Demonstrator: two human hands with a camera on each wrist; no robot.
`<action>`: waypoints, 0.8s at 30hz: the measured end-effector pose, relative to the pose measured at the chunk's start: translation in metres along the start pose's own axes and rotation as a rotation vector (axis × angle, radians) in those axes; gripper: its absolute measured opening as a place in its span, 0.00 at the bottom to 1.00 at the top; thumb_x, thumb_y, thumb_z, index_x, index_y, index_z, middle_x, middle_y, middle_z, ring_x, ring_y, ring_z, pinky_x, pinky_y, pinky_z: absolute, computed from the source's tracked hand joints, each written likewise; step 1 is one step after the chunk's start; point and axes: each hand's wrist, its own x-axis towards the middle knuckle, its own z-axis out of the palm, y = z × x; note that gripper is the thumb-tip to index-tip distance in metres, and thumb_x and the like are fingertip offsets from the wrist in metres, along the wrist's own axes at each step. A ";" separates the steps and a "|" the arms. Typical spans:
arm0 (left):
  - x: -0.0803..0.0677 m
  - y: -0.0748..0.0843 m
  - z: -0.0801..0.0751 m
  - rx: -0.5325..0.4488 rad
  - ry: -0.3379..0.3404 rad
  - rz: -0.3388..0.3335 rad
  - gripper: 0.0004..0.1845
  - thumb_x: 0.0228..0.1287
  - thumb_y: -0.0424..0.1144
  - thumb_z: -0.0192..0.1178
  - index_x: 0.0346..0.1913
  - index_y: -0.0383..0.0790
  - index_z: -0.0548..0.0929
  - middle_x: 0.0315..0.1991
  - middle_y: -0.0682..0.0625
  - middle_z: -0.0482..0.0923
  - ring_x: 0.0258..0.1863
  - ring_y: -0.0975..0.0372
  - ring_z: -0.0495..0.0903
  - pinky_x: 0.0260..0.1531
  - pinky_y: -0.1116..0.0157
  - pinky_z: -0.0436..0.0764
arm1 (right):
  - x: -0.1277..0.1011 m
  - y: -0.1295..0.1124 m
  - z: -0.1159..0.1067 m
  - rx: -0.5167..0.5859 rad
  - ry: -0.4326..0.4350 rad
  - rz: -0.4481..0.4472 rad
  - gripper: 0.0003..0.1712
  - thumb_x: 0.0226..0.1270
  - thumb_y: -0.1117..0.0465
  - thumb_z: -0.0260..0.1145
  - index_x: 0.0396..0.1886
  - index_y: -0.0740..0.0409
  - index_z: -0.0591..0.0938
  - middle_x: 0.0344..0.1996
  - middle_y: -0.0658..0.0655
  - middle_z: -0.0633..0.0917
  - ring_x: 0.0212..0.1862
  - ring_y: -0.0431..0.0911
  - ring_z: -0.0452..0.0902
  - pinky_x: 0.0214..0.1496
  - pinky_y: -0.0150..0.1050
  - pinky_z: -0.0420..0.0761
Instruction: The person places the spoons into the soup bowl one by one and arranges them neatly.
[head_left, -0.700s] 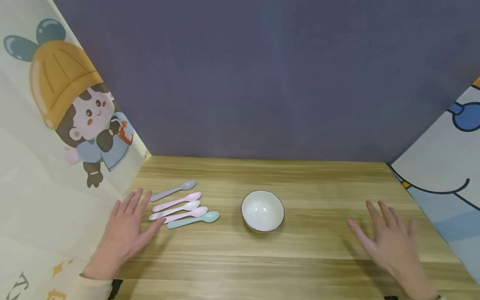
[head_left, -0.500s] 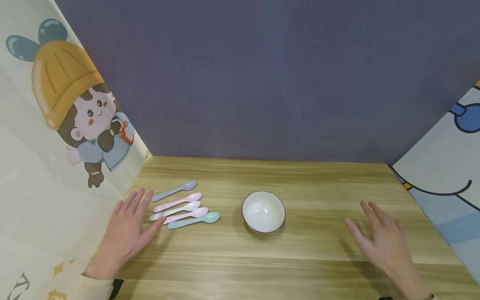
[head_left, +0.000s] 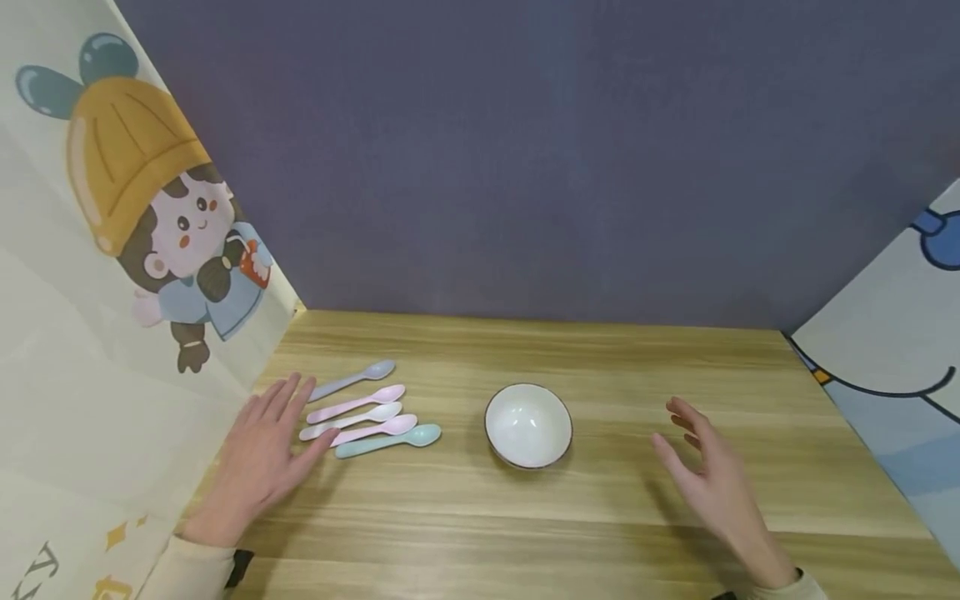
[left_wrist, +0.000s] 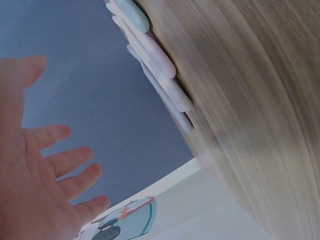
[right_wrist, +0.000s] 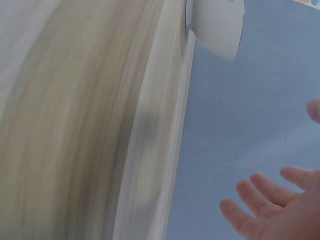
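My left hand (head_left: 262,458) hovers with spread fingers at the handle ends of several pastel spoons, nothing in its grasp. From back to front lie a lavender spoon (head_left: 358,377), a pink spoon (head_left: 360,402), a white spoon (head_left: 356,419), another pink spoon (head_left: 378,428) and a mint green spoon (head_left: 390,442). A white bowl (head_left: 528,426) with a dark rim stands upright to their right, and its side also shows in the right wrist view. My right hand (head_left: 708,479), holding nothing, is held above the table right of the bowl, thumb and fingers apart.
The wood-grain table (head_left: 480,533) ends at a dark blue-grey back panel (head_left: 525,167). On the left rises a pale wall (head_left: 67,400) with a cartoon figure, close beside my left hand. A printed panel (head_left: 885,350) borders the right side.
My right hand has moved left toward the bowl and turned more onto its side. My left hand has barely shifted. The spoons and bowl stay in place.
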 end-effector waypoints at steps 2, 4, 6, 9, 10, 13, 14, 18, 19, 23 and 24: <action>0.001 0.000 0.001 -0.001 -0.005 -0.002 0.43 0.70 0.60 0.65 0.77 0.34 0.70 0.74 0.28 0.70 0.71 0.31 0.69 0.71 0.31 0.65 | 0.002 -0.002 0.006 0.043 0.004 -0.025 0.36 0.73 0.67 0.71 0.78 0.64 0.71 0.69 0.70 0.80 0.65 0.27 0.72 0.64 0.11 0.65; 0.002 0.001 0.001 -0.004 -0.004 -0.004 0.43 0.70 0.59 0.65 0.77 0.34 0.71 0.74 0.28 0.71 0.71 0.32 0.69 0.70 0.31 0.65 | 0.004 -0.004 0.011 0.058 0.003 -0.046 0.37 0.72 0.68 0.72 0.78 0.64 0.71 0.69 0.70 0.80 0.65 0.26 0.72 0.64 0.11 0.65; 0.002 0.001 0.001 -0.004 -0.002 -0.006 0.43 0.69 0.59 0.66 0.77 0.34 0.71 0.74 0.28 0.71 0.72 0.32 0.69 0.70 0.31 0.66 | 0.005 -0.005 0.016 0.052 -0.006 -0.057 0.37 0.71 0.67 0.73 0.77 0.64 0.71 0.69 0.69 0.80 0.65 0.30 0.74 0.64 0.11 0.66; 0.001 -0.001 0.003 0.002 -0.004 -0.007 0.43 0.69 0.58 0.66 0.77 0.34 0.71 0.74 0.28 0.71 0.72 0.32 0.69 0.70 0.31 0.66 | 0.006 -0.008 0.024 0.053 -0.026 -0.066 0.37 0.70 0.67 0.74 0.77 0.64 0.72 0.68 0.69 0.81 0.65 0.35 0.76 0.65 0.12 0.67; 0.001 -0.002 0.004 0.002 -0.006 -0.006 0.43 0.70 0.59 0.66 0.77 0.34 0.70 0.74 0.28 0.71 0.71 0.32 0.69 0.70 0.30 0.65 | 0.005 -0.008 0.026 0.055 -0.031 -0.069 0.38 0.70 0.67 0.74 0.77 0.63 0.72 0.67 0.69 0.82 0.65 0.36 0.76 0.65 0.13 0.67; 0.002 -0.004 0.006 0.003 -0.014 -0.008 0.43 0.70 0.58 0.65 0.77 0.34 0.70 0.74 0.28 0.71 0.72 0.32 0.69 0.70 0.30 0.65 | 0.005 -0.011 0.032 0.057 -0.040 -0.095 0.38 0.68 0.68 0.75 0.76 0.64 0.73 0.65 0.68 0.83 0.64 0.40 0.79 0.65 0.14 0.69; 0.002 -0.004 0.007 0.003 -0.015 -0.008 0.42 0.70 0.58 0.65 0.77 0.34 0.71 0.74 0.28 0.70 0.72 0.32 0.69 0.70 0.30 0.65 | 0.006 -0.012 0.034 0.056 -0.044 -0.104 0.38 0.67 0.68 0.75 0.75 0.64 0.73 0.64 0.68 0.84 0.64 0.43 0.80 0.65 0.15 0.70; 0.004 -0.006 0.008 0.001 -0.024 -0.015 0.41 0.71 0.58 0.65 0.77 0.33 0.71 0.74 0.28 0.70 0.72 0.32 0.69 0.70 0.31 0.66 | 0.006 -0.016 0.040 0.035 -0.067 -0.128 0.37 0.67 0.67 0.75 0.74 0.64 0.74 0.63 0.66 0.85 0.59 0.56 0.84 0.63 0.18 0.75; 0.005 -0.006 0.009 -0.001 -0.026 -0.018 0.41 0.71 0.58 0.64 0.77 0.33 0.71 0.74 0.28 0.70 0.72 0.32 0.69 0.70 0.31 0.66 | 0.006 -0.017 0.041 0.031 -0.076 -0.128 0.37 0.67 0.67 0.76 0.74 0.64 0.74 0.63 0.65 0.85 0.59 0.58 0.84 0.62 0.22 0.78; 0.006 -0.007 0.011 -0.029 -0.039 -0.025 0.42 0.71 0.57 0.66 0.76 0.31 0.71 0.74 0.28 0.71 0.72 0.32 0.69 0.70 0.32 0.67 | 0.007 -0.019 0.046 -0.001 -0.104 -0.137 0.38 0.67 0.64 0.77 0.75 0.63 0.74 0.64 0.64 0.85 0.57 0.61 0.86 0.58 0.45 0.87; 0.006 -0.007 0.012 -0.037 -0.041 -0.022 0.42 0.70 0.56 0.66 0.76 0.31 0.71 0.74 0.28 0.71 0.72 0.32 0.70 0.70 0.33 0.67 | 0.008 -0.020 0.047 -0.007 -0.110 -0.140 0.39 0.66 0.64 0.77 0.75 0.63 0.74 0.64 0.64 0.85 0.57 0.61 0.86 0.57 0.51 0.87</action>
